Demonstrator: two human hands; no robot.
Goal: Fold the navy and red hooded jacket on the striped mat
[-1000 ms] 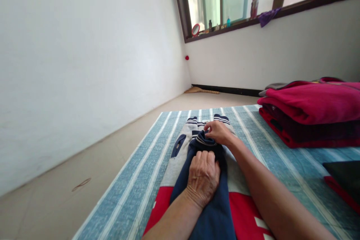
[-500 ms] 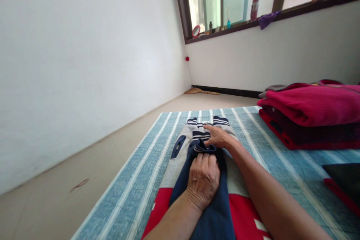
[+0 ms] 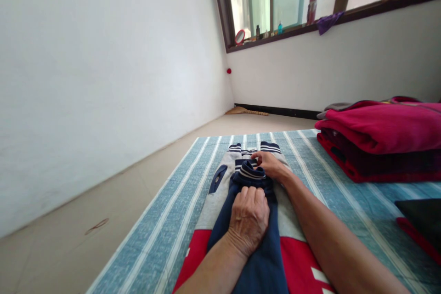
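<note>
A grey, red and navy jacket (image 3: 201,211) lies lengthwise on the striped bed cover, its navy-and-white ribbed edges at the far end. Down its middle runs a navy sleeve (image 3: 257,257), ending in a striped cuff (image 3: 252,172) that stands up a little. My left hand (image 3: 250,213) is closed on the sleeve just below that cuff, fingers curled under and their tips hidden. Just beyond the cuff, at its right, my right hand (image 3: 270,164) rests over the jacket's ribbed part with bent fingers apart; its thumb is partly hidden.
At the right, a stack of folded pink and dark red clothes (image 3: 382,128) sits on the blue striped cover (image 3: 165,220). A dark folded cloth (image 3: 420,216) is nearer. White walls stand left and ahead. A windowsill (image 3: 292,32) holds bottles and a mirror; a broom (image 3: 246,111) lies on the floor.
My right hand has drawn slightly right, its fingers more bent. The sleeve's striped cuff has risen and rounded out. My left hand keeps its place.
</note>
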